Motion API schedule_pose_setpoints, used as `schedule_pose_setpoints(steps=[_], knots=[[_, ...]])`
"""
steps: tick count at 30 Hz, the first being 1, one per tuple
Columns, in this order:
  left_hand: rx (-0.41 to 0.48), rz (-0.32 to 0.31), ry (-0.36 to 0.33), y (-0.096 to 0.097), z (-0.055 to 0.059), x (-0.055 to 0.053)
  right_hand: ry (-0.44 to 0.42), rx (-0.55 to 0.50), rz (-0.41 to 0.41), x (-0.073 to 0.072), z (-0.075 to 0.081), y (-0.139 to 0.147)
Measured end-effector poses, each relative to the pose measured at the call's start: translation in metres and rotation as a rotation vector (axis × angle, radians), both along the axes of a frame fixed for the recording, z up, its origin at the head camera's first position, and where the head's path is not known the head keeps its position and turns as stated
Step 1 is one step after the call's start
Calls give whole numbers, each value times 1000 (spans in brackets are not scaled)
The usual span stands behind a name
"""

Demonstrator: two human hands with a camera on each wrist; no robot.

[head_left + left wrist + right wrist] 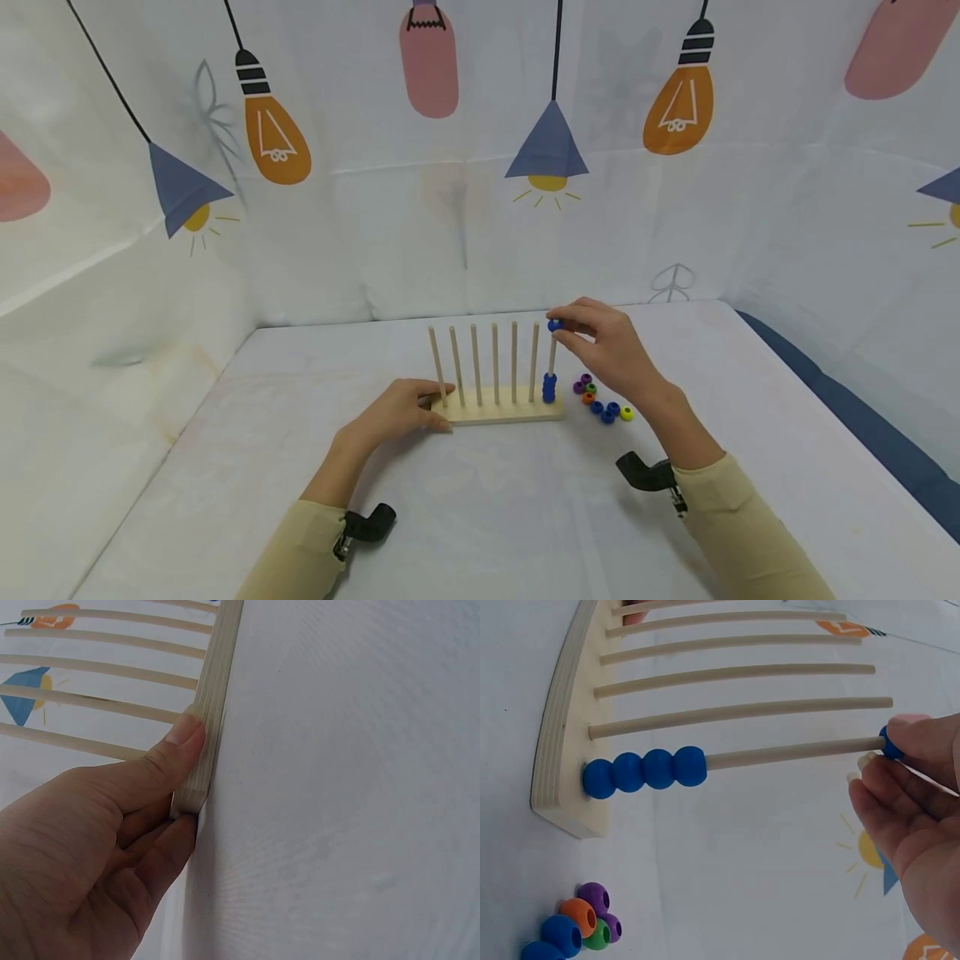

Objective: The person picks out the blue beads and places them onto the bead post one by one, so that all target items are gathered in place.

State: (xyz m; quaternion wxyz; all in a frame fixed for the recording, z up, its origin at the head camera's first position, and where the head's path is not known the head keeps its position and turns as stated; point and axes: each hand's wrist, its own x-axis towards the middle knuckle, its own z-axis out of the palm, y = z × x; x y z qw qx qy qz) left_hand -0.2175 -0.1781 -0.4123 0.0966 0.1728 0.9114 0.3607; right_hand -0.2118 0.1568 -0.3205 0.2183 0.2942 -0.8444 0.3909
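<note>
A pale wooden pegboard point(498, 412) with several upright dowels stands on the table. Its rightmost dowel point(780, 754) carries a stack of several blue beads point(643, 771) down at the base. At the tip of that same dowel my right hand point(611, 346) pinches one more blue bead point(890, 742) between thumb and fingertips, and the dowel's end meets the bead. My left hand point(401, 412) grips the left end of the base; in the left wrist view its thumb point(184, 739) lies along the base's edge with the fingers curled round the corner.
Loose beads lie on the table right of the pegboard: an orange bead point(578, 915), a green bead point(598, 935), purple beads point(593, 895), blue beads point(607, 417) and a yellow bead point(626, 413). A white printed curtain point(405, 242) hangs behind the white table point(480, 517).
</note>
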Motion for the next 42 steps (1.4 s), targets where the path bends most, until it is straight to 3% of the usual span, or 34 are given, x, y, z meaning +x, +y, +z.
schedule_pose_setpoints(steps=[10,19,29,42], knots=[[10,15,-10,0,-1,1,-94,16,8,0,-3,2],[11,11,-5,0,-1,1,-188,47,68,-2,-4,4],[-10,23,-8,0,0,0,-264,155,48,-6,-9,5],[-13,18,6,-1,-2,0,-441,245,47,-8,-13,4]])
